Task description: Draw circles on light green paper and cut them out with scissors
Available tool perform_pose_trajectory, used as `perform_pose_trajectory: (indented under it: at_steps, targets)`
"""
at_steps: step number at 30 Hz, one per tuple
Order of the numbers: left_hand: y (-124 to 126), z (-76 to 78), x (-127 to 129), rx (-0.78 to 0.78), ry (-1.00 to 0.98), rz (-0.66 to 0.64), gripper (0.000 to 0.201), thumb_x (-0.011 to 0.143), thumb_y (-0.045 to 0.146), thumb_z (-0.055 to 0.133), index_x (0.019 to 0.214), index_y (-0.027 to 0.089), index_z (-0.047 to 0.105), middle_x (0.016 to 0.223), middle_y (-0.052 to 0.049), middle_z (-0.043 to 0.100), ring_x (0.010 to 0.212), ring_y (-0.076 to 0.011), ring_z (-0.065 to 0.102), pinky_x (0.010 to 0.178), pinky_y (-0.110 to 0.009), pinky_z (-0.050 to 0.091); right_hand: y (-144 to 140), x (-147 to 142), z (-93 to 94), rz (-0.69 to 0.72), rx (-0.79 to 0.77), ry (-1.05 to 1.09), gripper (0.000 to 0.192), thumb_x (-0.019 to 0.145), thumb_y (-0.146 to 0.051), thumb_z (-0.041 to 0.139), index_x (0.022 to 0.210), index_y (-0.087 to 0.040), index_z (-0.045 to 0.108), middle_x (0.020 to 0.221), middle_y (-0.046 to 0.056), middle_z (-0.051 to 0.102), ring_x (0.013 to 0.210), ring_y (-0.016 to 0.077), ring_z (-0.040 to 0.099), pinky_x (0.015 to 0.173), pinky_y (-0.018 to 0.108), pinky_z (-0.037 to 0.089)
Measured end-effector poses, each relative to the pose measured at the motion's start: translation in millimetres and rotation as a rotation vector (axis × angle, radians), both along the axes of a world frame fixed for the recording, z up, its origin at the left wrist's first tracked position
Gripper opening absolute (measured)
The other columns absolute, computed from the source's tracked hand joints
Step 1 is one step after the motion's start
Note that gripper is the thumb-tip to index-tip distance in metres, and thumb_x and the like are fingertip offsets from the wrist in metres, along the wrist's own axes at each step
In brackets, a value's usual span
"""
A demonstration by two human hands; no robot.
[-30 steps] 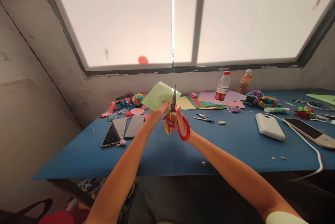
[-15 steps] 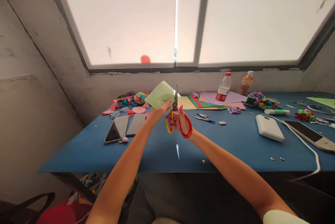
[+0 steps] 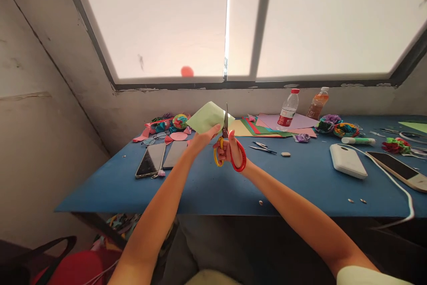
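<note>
A square of light green paper (image 3: 207,117) is held up above the blue table, one corner pointing upward. My left hand (image 3: 208,135) pinches its lower right edge, thumb on the near face. In my right hand (image 3: 231,151) is a pair of scissors (image 3: 238,160) with one red and one yellow handle loop, fingers through the loops. The blades point up and lie across the paper near its right corner, close to my left thumb. A small part of the paper shows to the right of the blades.
Two phones (image 3: 151,160) lie left on the blue table (image 3: 207,191). Behind are coloured paper sheets (image 3: 287,120), a red-capped bottle (image 3: 288,110) and paper flowers (image 3: 346,130). Tweezers (image 3: 263,147), an eraser (image 3: 285,154), a glue stick (image 3: 358,141) and a white power bank (image 3: 348,161) lie right.
The view has shifted slightly. A thin pale sliver seen below the scissors earlier is gone from there. Both hands keep hold of the paper and scissors, with the blades still at the right corner.
</note>
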State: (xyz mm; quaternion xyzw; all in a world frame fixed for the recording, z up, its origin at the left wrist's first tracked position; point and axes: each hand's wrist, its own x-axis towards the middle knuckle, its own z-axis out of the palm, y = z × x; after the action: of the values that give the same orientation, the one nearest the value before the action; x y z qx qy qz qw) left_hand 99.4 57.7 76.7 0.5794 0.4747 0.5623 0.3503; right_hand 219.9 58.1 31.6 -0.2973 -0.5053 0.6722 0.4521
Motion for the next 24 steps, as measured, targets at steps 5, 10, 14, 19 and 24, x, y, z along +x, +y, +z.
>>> perform_pose_trajectory:
  at_steps: [5,10,14,19,24]
  targets:
    - [1.4,0.5,-4.6,0.074,0.066,-0.123,0.037,0.073,0.048,0.06,0.054,0.02,0.043,0.055,0.002,0.042,0.051,-0.0109,0.038,0.053,-0.027,0.034,2.1,3.1,-1.2,0.03,0.035,-0.013,0.083,0.056,-0.092,0.029,0.067,-0.014,0.055,0.048,-0.006,0.033,0.036,0.0053,0.03,0.037,0.025,0.038]
    - [-1.1,3.1,-7.3,0.059,0.118,-0.135,0.041,0.075,0.047,0.057,0.051,0.02,0.037,0.053,0.002,0.034,0.048,-0.0104,0.031,0.051,-0.027,0.03,3.7,4.6,-3.4,0.046,0.051,-0.036,0.084,0.055,-0.092,0.028,0.067,-0.014,0.056,0.05,-0.005,0.031,0.037,0.0059,0.03,0.037,0.025,0.037]
    - [-3.0,3.8,-6.1,0.066,0.094,-0.116,0.038,0.074,0.047,0.058,0.053,0.021,0.042,0.054,0.002,0.039,0.049,-0.0113,0.035,0.054,-0.028,0.032,2.5,3.7,-2.9,0.038,0.059,-0.024,0.084,0.055,-0.092,0.029,0.067,-0.014,0.056,0.051,-0.004,0.032,0.038,0.006,0.029,0.038,0.025,0.036]
    - [-2.2,2.7,-4.9,0.099,0.1,-0.114,0.039,0.075,0.045,0.057,0.051,0.02,0.041,0.053,0.002,0.039,0.05,-0.0113,0.036,0.055,-0.028,0.032,1.7,3.7,-1.0,0.042,0.041,-0.029,0.085,0.054,-0.093,0.027,0.067,-0.014,0.056,0.05,-0.005,0.031,0.037,0.0059,0.029,0.037,0.025,0.037]
    - [-4.4,5.8,-3.2,0.032,0.033,-0.085,0.038,0.072,0.042,0.062,0.05,0.02,0.041,0.052,0.003,0.038,0.049,-0.0105,0.034,0.054,-0.028,0.031,2.8,4.0,-1.2,0.049,0.028,-0.027,0.086,0.054,-0.094,0.025,0.065,-0.015,0.055,0.048,-0.006,0.03,0.035,0.006,0.029,0.036,0.026,0.037]
